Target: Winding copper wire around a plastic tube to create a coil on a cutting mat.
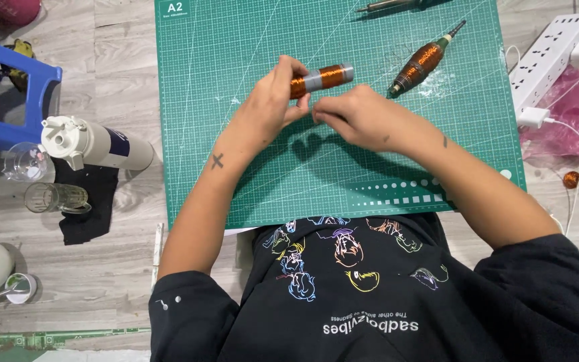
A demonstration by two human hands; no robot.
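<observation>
I see the green mat (236, 134) under both hands. My left hand (273, 100) has fingers clamped on a copper coil (322, 78) held above it; right hand (353, 115) fingers pinched together just below the coil.

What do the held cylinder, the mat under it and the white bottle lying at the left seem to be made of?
Cylinder: shiny copper-coloured wire windings on a grey, probably plastic, core. Mat: matte green, likely vinyl or rubber, with a printed grid. Bottle: smooth white, apparently plastic.
</observation>
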